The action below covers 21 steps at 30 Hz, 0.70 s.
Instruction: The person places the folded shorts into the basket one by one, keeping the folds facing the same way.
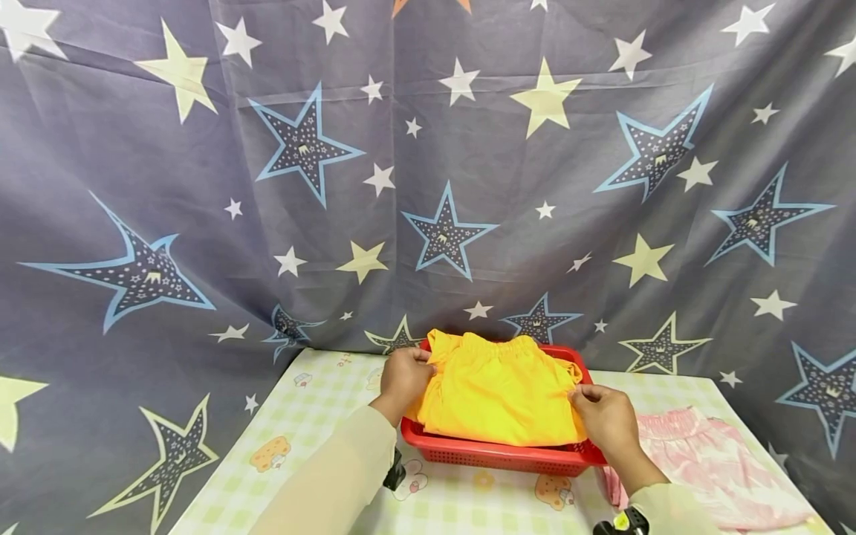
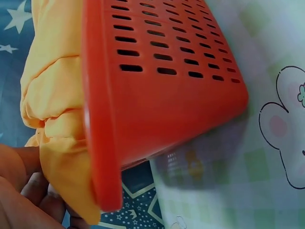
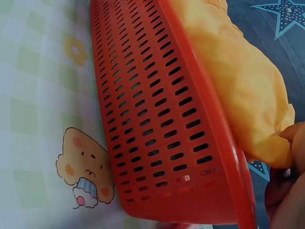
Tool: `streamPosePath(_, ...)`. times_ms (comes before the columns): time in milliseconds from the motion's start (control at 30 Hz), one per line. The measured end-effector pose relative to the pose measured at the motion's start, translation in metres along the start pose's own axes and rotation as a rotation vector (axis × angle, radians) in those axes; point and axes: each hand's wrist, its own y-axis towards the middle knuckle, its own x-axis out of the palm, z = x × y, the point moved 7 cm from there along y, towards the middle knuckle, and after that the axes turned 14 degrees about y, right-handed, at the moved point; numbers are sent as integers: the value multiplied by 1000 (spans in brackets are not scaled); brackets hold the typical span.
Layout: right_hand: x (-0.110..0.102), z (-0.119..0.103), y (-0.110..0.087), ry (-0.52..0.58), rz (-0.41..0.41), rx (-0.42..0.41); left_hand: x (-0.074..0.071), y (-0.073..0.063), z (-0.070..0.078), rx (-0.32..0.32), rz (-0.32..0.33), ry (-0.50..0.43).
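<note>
A folded yellow elastic-waist garment (image 1: 501,390) lies in the red plastic basket (image 1: 495,455), its gathered waistband toward the back. At the garment's left side, my left hand (image 1: 406,379) pinches its edge between thumb and fingers. My right hand (image 1: 607,417) pinches the opposite side, near the basket's right rim. In the left wrist view, a corner of the yellow cloth (image 2: 69,176) hangs over the rim, held by the fingers. The right wrist view shows cloth (image 3: 267,150) drawn to a point between thumb and fingers. Whatever lies under the garment is hidden.
A pink garment (image 1: 715,468) with a gathered waist lies on the table right of the basket. A green-and-white checked cloth with cartoon prints covers the table (image 1: 321,416). Behind it hangs a dark curtain (image 1: 374,186) patterned with stars.
</note>
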Motion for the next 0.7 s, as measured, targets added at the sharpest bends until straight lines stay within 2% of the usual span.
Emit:
streamPosePath(333,0,2,1,-116,-8,-19,12,3,0,20,5,95)
streamPosePath(700,3,6,0,-232,-7,43,19,1,2,33,-4,195)
